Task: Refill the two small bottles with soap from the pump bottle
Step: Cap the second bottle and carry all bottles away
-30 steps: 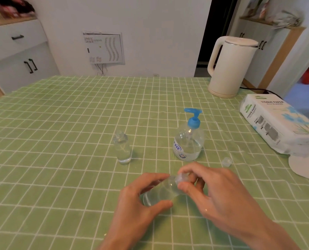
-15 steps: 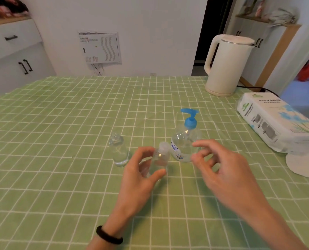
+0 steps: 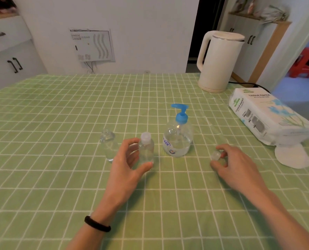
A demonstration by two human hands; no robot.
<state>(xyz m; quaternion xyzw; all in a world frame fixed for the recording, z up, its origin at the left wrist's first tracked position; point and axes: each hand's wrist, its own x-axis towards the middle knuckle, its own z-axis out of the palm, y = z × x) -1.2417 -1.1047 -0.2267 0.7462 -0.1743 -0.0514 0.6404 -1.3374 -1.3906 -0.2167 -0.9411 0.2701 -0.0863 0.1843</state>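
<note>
Bottles are standing upright: we are seeing the left hand (image 3: 127,162) curled around the capped bottle (image 3: 146,150), uncapped bottle (image 3: 109,146) just beside. Right hand (image 3: 230,162) is pinching the loose cap (image 3: 216,155), near the pump bottle (image 3: 178,136).

The left hand (image 3: 126,165) covers the lower left side of the capped small bottle (image 3: 146,150); whether its thumb touches the bottle is unclear. The right hand (image 3: 234,165) hides part of a small clear cap (image 3: 215,155). The pump bottle (image 3: 178,139) label print is unreadable
</note>
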